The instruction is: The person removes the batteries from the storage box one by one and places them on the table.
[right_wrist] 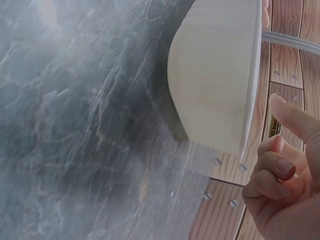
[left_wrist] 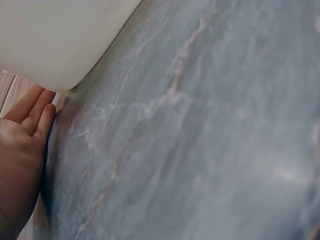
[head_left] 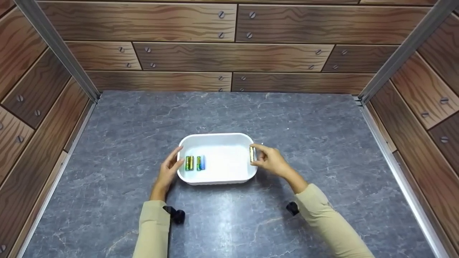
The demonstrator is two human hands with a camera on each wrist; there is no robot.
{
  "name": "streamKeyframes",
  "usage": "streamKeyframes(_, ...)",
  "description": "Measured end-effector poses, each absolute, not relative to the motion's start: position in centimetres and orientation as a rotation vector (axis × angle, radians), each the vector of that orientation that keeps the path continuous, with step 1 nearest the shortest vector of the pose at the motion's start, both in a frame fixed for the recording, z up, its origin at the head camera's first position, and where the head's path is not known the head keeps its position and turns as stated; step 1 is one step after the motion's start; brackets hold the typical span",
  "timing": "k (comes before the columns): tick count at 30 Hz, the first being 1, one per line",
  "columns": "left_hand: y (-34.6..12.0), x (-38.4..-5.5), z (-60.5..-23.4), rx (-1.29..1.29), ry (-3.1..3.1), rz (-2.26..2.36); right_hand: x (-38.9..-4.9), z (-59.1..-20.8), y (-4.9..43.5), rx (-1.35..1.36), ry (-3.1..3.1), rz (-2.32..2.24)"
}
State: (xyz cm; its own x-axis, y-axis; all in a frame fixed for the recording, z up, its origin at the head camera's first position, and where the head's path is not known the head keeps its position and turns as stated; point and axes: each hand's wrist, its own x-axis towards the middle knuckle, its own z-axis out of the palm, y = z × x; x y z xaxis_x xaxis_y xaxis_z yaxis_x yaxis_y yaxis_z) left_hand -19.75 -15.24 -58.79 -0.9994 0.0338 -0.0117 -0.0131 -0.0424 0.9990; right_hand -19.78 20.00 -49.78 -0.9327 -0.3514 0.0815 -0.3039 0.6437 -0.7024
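Head view: right hand [head_left: 271, 160] pinches battery [head_left: 251, 154], partly covered; left hand [head_left: 167, 172] wide against tub [head_left: 226, 145].

The head view is bright: the white tub [head_left: 226, 157] gleams almost overexposed, and glare whitens the surface [head_left: 224, 215] on its near side. Both wrist views look dimmer and softer, the right showing shadow beside the tub.

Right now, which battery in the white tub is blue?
The blue battery is the rightmost of four lying in the white tub, farthest from the left hand; the other three show green or gold.
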Motion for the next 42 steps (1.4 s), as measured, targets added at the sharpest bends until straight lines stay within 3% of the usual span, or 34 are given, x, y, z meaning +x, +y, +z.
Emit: streamKeyframes(42, -15.2, -19.7, -58.8, -0.010, 2.140, 2.239, -20.3, -54.8, 23.4, -0.286, 2.764, -1.117)
